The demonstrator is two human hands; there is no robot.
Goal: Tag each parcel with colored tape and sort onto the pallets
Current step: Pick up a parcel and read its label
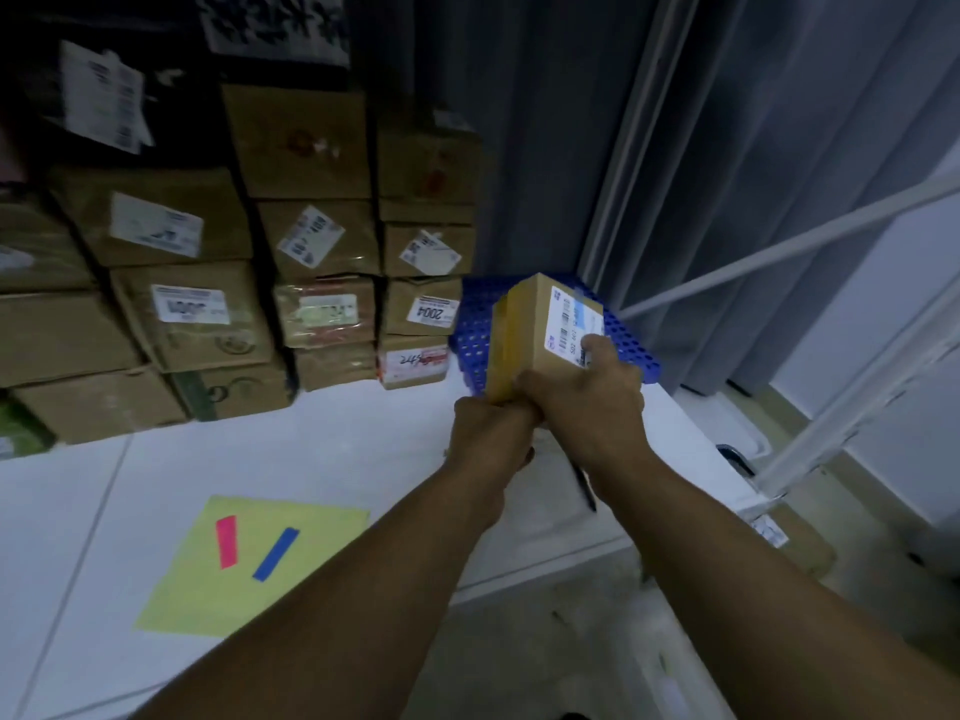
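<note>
stacked boxes (208, 283): sitting at 10 o'clock, piled against the back with labels facing out, likely so the codes are reading at a glance.
yellow sheet (249, 569): lying flat at 7 o'clock on the white table (363, 433), probably serving as a holding pad for cut tape.
pink strip (226, 541): sticking on the sheet, left of the blue one, waiting for a parcel.
blue strip (276, 554): lying just beside the pink one, tilted; the two are staying apart, so each is peeling off easily.
left hand (491, 433): curling at the parcel's near bottom corner, bracing it from below; exact finger hold is blurring out.
blue pallet (470, 330): standing at 1 o'clock, directly behind the parcel, looking like the drop spot.
parcel (540, 335): hanging in the air just right of centre, above the table's far edge, in front of the pallet, label side turned right.
parcel tag: a pale blue patch is showing on the label; cannot tell if it is tape.
right hand (589, 402): grasping the parcel's near right side, thumb pressing on the label, steadying it for set-down.
step guess: sorting this parcel to the blue pallet.
curtain (753, 174): hanging at 2 o'clock behind a white frame.
</note>
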